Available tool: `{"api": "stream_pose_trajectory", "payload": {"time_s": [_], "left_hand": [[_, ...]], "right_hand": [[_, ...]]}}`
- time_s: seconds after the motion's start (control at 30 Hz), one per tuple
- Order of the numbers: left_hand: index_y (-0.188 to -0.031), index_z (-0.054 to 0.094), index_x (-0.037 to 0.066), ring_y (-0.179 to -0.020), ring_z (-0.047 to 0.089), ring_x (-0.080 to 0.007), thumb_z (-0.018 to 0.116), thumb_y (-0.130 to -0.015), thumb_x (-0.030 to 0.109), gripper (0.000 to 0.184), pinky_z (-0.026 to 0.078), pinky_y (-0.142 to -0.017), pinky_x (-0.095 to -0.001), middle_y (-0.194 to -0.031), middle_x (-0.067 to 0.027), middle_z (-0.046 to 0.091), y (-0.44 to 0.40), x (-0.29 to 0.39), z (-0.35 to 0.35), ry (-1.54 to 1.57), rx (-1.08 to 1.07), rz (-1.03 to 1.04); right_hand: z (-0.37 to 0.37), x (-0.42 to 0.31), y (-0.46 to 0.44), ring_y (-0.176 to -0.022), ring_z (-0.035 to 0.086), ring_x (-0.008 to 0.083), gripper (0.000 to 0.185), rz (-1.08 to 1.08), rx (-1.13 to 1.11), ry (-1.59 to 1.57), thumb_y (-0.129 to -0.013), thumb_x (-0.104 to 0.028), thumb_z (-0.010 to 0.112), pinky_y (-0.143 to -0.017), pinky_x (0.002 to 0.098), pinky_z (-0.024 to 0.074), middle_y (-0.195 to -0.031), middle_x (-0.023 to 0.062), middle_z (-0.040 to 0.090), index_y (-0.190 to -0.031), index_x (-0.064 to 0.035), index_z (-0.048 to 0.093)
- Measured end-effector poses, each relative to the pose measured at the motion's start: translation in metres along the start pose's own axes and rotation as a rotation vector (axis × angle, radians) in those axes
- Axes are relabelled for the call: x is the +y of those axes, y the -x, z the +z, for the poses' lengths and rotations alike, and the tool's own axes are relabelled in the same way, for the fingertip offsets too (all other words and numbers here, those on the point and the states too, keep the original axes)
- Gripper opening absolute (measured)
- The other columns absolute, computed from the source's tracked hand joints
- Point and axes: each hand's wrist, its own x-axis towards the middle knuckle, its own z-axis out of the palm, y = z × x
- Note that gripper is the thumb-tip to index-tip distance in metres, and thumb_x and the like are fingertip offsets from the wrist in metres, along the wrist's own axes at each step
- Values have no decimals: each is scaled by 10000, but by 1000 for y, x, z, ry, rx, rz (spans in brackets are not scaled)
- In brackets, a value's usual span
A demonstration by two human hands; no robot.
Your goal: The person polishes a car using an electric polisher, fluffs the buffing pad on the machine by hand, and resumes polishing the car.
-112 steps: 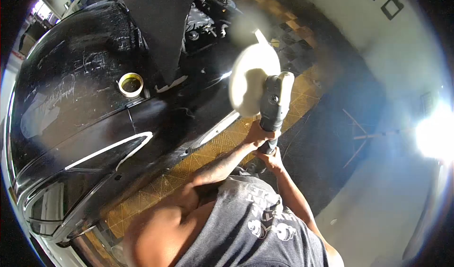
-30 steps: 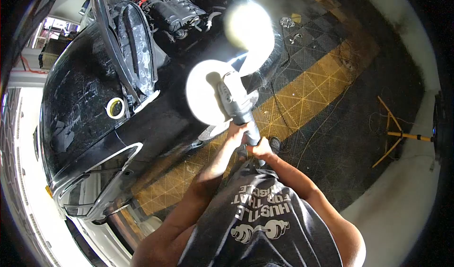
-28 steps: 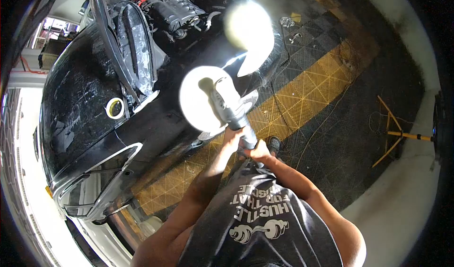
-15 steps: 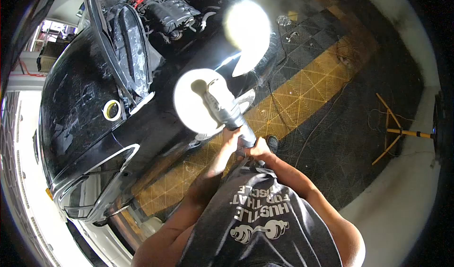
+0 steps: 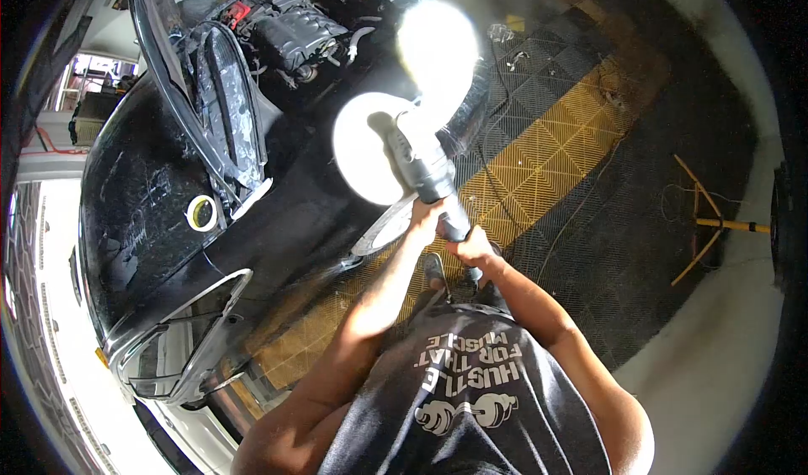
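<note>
A power polisher (image 5: 432, 170) with a large round white pad (image 5: 367, 148) is held in front of my body, over the side of a black car (image 5: 295, 189). My left hand (image 5: 427, 221) is wrapped round its grey body just behind the head. Further back, my right hand (image 5: 473, 246) grips the rear of the same tool. The pad overlaps the front fender in view; whether it touches the paint I cannot tell. A roll of tape (image 5: 201, 213) lies on the scuffed windshield.
The engine bay (image 5: 295, 29) is exposed, with the raised hood (image 5: 160, 54) beside it. A very bright light (image 5: 438, 46) glares near the front fender. A yellow stand (image 5: 724, 223) is at the right. Cords cross the tiled floor (image 5: 539, 168).
Over the last half second the pad and tool have moved slightly right and up, with both hands still on the tool. Earlier, the polisher was further right and the view was closer to the car.
</note>
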Motion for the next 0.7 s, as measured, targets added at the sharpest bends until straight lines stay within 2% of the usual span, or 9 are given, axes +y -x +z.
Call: {"api": "stream_pose_trajectory", "payload": {"time_s": [0.1, 0.17, 0.2, 0.33, 0.37, 0.47, 0.5, 0.6, 0.7], "left_hand": [[-1116, 596, 9, -921, 647, -190, 797, -755, 238, 473, 534, -832, -363, -992, -61, 653, 35, 4, -22, -5, 69, 29], [-1177, 551, 11, -952, 645, -198, 788, -757, 225, 527, 534, -854, -376, -1054, -75, 637, 55, -3, -36, 25, 128, 104], [-1164, 559, 13, -955, 649, -206, 780, -762, 209, 498, 535, -860, -377, -1048, -77, 640, 63, 0, -40, 18, 102, 170], [-1157, 562, 7, -968, 646, -210, 772, -765, 192, 481, 528, -870, -377, -1047, -83, 641, 68, -9, -44, 65, 141, 170], [-1156, 562, 4, -971, 645, -209, 770, -765, 194, 482, 527, -871, -378, -1048, -85, 642, 65, -6, -41, 34, 153, 101], [-1193, 558, 6, -969, 644, -203, 791, -752, 255, 558, 529, -872, -376, -1064, -70, 647, 33, -9, -26, 25, 58, 98], [-1208, 559, 8, -976, 645, -205, 799, -747, 264, 580, 529, -880, -376, -1073, -70, 650, 21, -8, -18, 33, 28, 80], [-1236, 574, 7, -999, 651, -218, 818, -733, 273, 619, 530, -903, -391, -1135, -103, 667, -15, -4, -1, 63, -36, 21], [-1055, 657, -4, -871, 658, -183, 735, -816, 304, 398, 527, -798, -352, -989, -110, 692, -32, -6, 3, -97, -24, 9]], "right_hand": [[29, 18, -2, -713, 701, 243, 437, -159, -36, 117, -646, -315, 761, -665, 368, 555, -758, 173, 698, -908, 29, 692], [37, 22, 2, -736, 707, 321, 420, -266, -108, 248, -647, -330, 762, -664, 402, 557, -749, 208, 689, -858, 25, 687], [41, 13, 7, -754, 702, 378, 398, -174, -108, 196, -650, -325, 752, -663, 434, 556, -738, 236, 676, -816, 29, 679], [35, -2, 17, -728, 702, 373, 426, -241, -94, 215, -653, -344, 753, -632, 434, 550, -703, 248, 659, -771, 54, 659], [38, 15, 10, -628, 687, 277, 449, -222, -60, 183, -610, -371, 788, -610, 370, 539, -668, 165, 665, -796, 21, 675], [8, -8, 11, -659, 702, 311, 487, -165, -52, 285, -612, -369, 790, -631, 398, 544, -686, 215, 670, -809, 59, 670], [11, 2, 4, -680, 708, 335, 519, -145, 89, 266, -610, -373, 788, -635, 417, 545, -683, 233, 668, -824, 83, 664], [-7, 1, -11, -550, 637, 236, 376, -106, 108, 119, -648, -282, 756, -536, 372, 515, -649, 139, 650, -775, 56, 651], [5, 48, -44, -507, 564, 130, 204, -71, 55, -115, -692, -168, 723, -471, 315, 454, -643, 52, 630, -752, 7, 637]]}}
